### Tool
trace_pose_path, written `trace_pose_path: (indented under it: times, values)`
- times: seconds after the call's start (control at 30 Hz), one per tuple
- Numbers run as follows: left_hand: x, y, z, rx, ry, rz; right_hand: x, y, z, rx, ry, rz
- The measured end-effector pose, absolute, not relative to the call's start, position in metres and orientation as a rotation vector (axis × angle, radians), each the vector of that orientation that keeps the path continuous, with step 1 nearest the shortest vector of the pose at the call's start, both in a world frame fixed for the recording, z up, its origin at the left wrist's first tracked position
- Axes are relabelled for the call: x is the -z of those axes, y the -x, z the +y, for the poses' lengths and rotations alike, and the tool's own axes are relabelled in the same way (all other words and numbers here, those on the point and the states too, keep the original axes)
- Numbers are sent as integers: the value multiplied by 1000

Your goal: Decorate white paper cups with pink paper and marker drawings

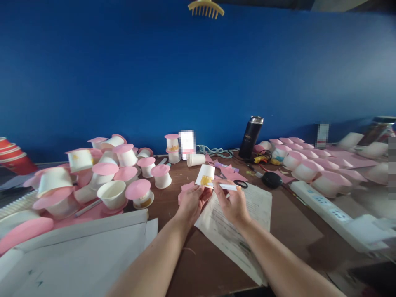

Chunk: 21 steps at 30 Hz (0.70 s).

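My left hand [192, 203] grips a white paper cup [205, 172] with a yellow print, its wider end toward my fingers. My right hand [232, 204] pinches a slim white pen-like stick [229, 187], whose tip is at the yellow print; whether it touches cannot be seen. Both hands are above a printed paper sheet [258, 210]. Just beyond my right hand lie scissors with a black handle [240, 184] and pink paper scraps [230, 172]. Another white cup [196, 160] lies on its side behind the held cup.
Many cups topped with pink paper [105, 171] crowd the left; more pink-topped cups [306, 169] stand at right. A white box lid [83, 260] lies front left. A black thermos [251, 138] stands by the blue wall [139, 74]. A power strip [324, 206] lies right.
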State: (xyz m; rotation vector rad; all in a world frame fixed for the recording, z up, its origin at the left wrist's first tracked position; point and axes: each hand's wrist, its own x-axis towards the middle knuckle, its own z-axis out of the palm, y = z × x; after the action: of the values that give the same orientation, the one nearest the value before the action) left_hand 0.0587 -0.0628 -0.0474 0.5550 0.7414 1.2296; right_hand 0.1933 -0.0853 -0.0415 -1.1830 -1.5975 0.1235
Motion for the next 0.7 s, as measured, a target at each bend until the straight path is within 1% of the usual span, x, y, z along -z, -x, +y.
trace_pose_path:
  times: [0.27,0.43,0.7]
  values:
    - [50,-58,-63,-1214,-648,691,43,-193,-85,-144,1143,-1631]
    - [50,-59,-63,-1233,-625,715,45,-193,-85,-96,1222,-1605]
    - [46,-58,-63,-1235,-571,745,43,-194,-84,-141,1163,-1674]
